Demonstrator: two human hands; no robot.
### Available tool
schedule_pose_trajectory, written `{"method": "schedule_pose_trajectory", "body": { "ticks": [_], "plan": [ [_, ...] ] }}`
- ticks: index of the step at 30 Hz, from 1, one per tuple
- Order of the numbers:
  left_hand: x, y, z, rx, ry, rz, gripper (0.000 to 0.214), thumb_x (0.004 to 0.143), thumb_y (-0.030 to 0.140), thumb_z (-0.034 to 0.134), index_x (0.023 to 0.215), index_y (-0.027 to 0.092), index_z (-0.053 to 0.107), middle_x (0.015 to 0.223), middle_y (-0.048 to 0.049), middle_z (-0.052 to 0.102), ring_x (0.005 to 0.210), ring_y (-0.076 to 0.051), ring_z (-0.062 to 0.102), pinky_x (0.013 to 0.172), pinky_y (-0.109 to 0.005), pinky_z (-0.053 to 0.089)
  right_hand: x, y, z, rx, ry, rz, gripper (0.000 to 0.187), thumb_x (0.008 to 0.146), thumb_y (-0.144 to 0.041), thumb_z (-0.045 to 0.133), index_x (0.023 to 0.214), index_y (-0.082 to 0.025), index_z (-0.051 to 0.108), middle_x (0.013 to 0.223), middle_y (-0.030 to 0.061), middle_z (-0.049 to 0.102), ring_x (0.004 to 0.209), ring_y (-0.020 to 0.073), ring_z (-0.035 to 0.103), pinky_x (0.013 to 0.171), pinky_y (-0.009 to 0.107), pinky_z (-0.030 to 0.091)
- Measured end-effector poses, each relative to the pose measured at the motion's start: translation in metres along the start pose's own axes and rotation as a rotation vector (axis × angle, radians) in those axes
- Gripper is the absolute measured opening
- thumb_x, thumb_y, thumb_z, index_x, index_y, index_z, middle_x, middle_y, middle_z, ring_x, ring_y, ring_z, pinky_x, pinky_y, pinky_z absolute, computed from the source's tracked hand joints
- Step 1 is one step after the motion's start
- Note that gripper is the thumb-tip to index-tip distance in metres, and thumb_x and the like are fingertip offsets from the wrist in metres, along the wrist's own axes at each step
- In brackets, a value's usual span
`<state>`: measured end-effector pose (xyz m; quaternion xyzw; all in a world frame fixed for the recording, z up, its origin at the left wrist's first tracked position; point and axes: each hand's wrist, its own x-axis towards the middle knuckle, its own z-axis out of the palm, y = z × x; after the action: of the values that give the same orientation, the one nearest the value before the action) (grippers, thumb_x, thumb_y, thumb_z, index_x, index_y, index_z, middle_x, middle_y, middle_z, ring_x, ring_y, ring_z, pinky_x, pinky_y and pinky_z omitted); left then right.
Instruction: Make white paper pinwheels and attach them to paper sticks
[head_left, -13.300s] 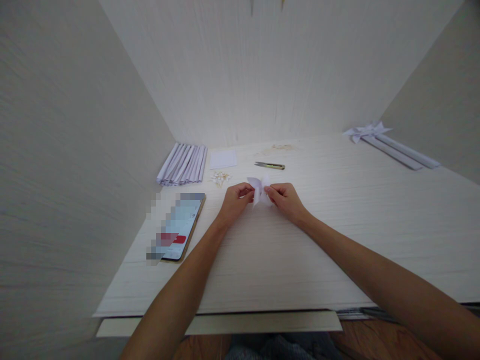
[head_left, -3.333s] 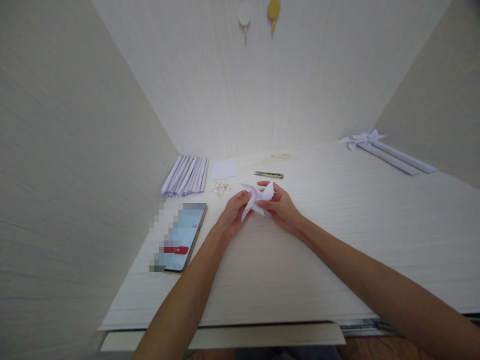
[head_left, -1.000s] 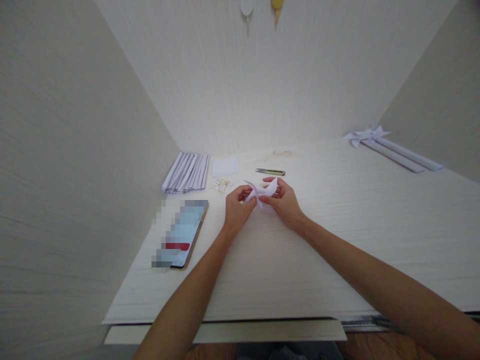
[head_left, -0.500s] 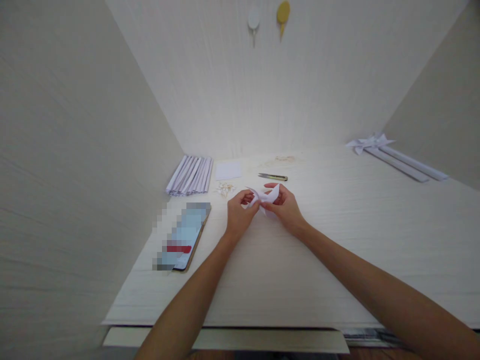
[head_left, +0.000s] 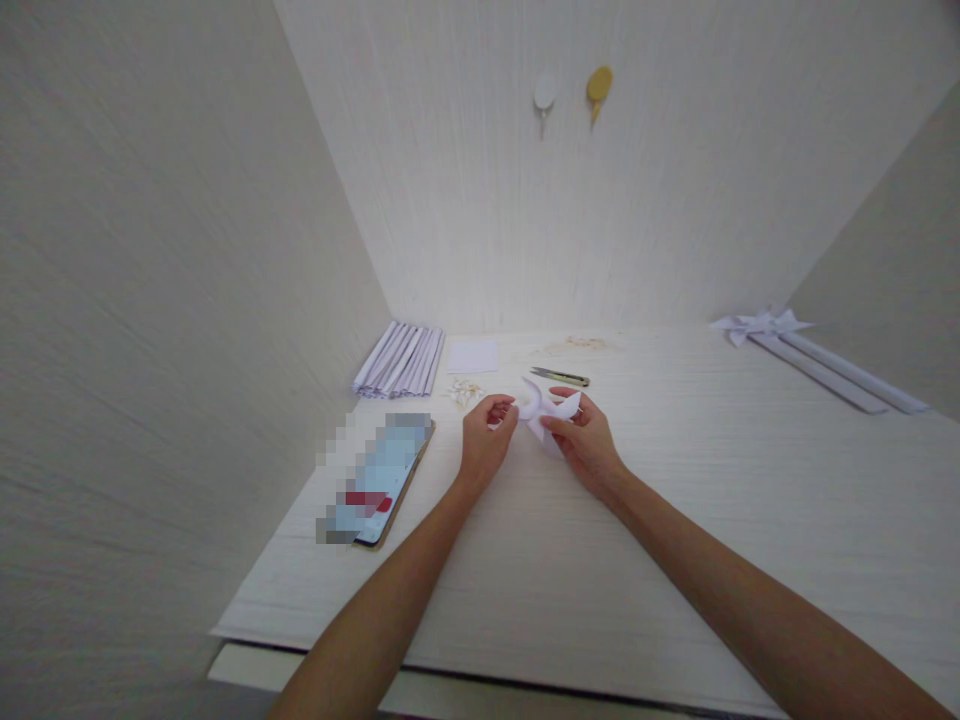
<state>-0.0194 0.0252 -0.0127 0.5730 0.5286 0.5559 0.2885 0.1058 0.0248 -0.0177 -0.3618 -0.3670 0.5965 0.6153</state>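
A white paper pinwheel [head_left: 534, 411] with curved blades is held just above the table between my two hands. My right hand [head_left: 592, 445] pinches it near its middle, thumb in front and the other fingers partly behind the paper. With thumb and forefinger closed, my left hand [head_left: 486, 440] grips the tip of its left blade. Just beyond the hands lie thread snips [head_left: 560, 376] and a small pile of tiny whitish-yellow pieces [head_left: 466, 392], too small to name. Behind that pile rests a white paper square or stack [head_left: 472, 356].
Several rolled paper tubes [head_left: 400, 360] lie bundled at the back left. A phone [head_left: 394, 480], its screen partly blurred, lies left of my hands. Finished-looking paper pinwheels [head_left: 761, 325] with paper sticks [head_left: 832, 372] lie far right. White [head_left: 544, 95] and yellow hooks [head_left: 599, 85] hang on the back wall.
My left hand has moved from the pinwheel's middle to its left blade tip, and the hands are farther apart. More of the pinwheel shows. The camera view has shifted slightly.
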Motion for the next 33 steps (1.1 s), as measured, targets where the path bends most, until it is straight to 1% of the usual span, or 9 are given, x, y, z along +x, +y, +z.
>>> {"method": "schedule_pose_trajectory", "body": {
  "ticks": [9,16,19,21,23,25,26,29,33],
  "plan": [
    [-0.002,0.001,0.0,-0.076,0.071,-0.023,0.011,0.068,0.022,0.049,0.073,0.015,0.056,0.064,-0.0003,0.058,0.063,-0.011,0.055,0.061,-0.023,0.042,0.002,0.0,-0.001,0.072,0.026,0.045,0.041,0.044,-0.011,0.069,0.081,-0.02,0.053,0.059,-0.0068,0.057,0.054,0.0092,0.052,0.054,0.024,0.041],
    [-0.007,0.003,0.0,0.04,0.078,0.068,0.011,0.068,0.021,0.05,0.075,0.015,0.057,0.068,-0.0015,0.059,0.065,-0.011,0.054,0.064,-0.024,0.041,0.003,0.0,-0.002,0.096,0.038,0.059,0.042,0.045,-0.013,0.069,0.082,-0.022,0.052,0.059,-0.0066,0.058,0.054,0.0098,0.053,0.053,0.024,0.042],
    [-0.005,0.0,-0.001,0.073,0.138,0.097,0.014,0.069,0.022,0.049,0.078,0.015,0.057,0.07,-0.0021,0.059,0.067,-0.012,0.054,0.066,-0.024,0.041,0.003,-0.001,-0.002,0.097,0.045,0.062,0.041,0.045,-0.013,0.069,0.082,-0.022,0.052,0.059,-0.0065,0.057,0.053,0.01,0.052,0.052,0.024,0.042],
    [0.001,-0.001,-0.004,0.095,0.184,0.11,0.015,0.069,0.022,0.048,0.079,0.014,0.056,0.07,-0.0021,0.058,0.067,-0.012,0.054,0.065,-0.024,0.042,0.003,-0.002,-0.001,0.104,0.052,0.07,0.041,0.045,-0.013,0.068,0.081,-0.022,0.052,0.059,-0.0061,0.057,0.053,0.0105,0.053,0.053,0.025,0.043],
    [0.013,-0.002,-0.009,0.194,0.231,0.112,0.017,0.07,0.022,0.046,0.079,0.014,0.056,0.067,-0.0016,0.058,0.064,-0.011,0.053,0.062,-0.023,0.042,0.003,-0.002,-0.001,0.108,0.053,0.078,0.041,0.045,-0.013,0.069,0.081,-0.022,0.052,0.06,-0.0054,0.058,0.054,0.0111,0.054,0.054,0.026,0.043],
    [0.029,-0.001,-0.017,0.431,0.245,0.077,0.022,0.07,0.02,0.041,0.084,0.013,0.056,0.064,-0.0009,0.056,0.059,-0.011,0.052,0.056,-0.021,0.041,0.004,-0.001,-0.002,0.091,0.045,0.083,0.041,0.045,-0.014,0.069,0.082,-0.021,0.053,0.061,-0.0051,0.058,0.055,0.0111,0.054,0.054,0.025,0.043],
    [0.038,-0.001,-0.023,0.61,0.21,0.061,0.024,0.07,0.02,0.039,0.086,0.013,0.056,0.064,-0.0006,0.057,0.058,-0.01,0.052,0.055,-0.021,0.04,0.004,-0.001,-0.002,0.075,0.037,0.082,0.041,0.045,-0.014,0.069,0.082,-0.021,0.053,0.062,-0.0051,0.058,0.056,0.0111,0.054,0.053,0.025,0.042],
    [0.065,-0.002,-0.047,0.795,0.14,0.034,0.02,0.065,0.017,0.042,0.075,0.014,0.059,0.063,-0.0018,0.057,0.059,-0.013,0.053,0.057,-0.023,0.04,0.006,0.002,-0.005,0.037,0.011,0.075,0.041,0.046,-0.015,0.069,0.083,-0.021,0.052,0.062,-0.0056,0.057,0.056,0.0112,0.054,0.052,0.024,0.041],
    [0.089,-0.003,-0.079,1.065,0.07,0.003,0.019,0.064,0.013,0.041,0.069,0.014,0.06,0.075,-0.0092,0.059,0.074,-0.021,0.054,0.066,-0.03,0.04,0.008,0.004,-0.006,0.022,-0.02,0.07,0.041,0.046,-0.016,0.069,0.083,-0.021,0.052,0.063,-0.0053,0.058,0.056,0.0113,0.054,0.053,0.025,0.041]
  ]
}}
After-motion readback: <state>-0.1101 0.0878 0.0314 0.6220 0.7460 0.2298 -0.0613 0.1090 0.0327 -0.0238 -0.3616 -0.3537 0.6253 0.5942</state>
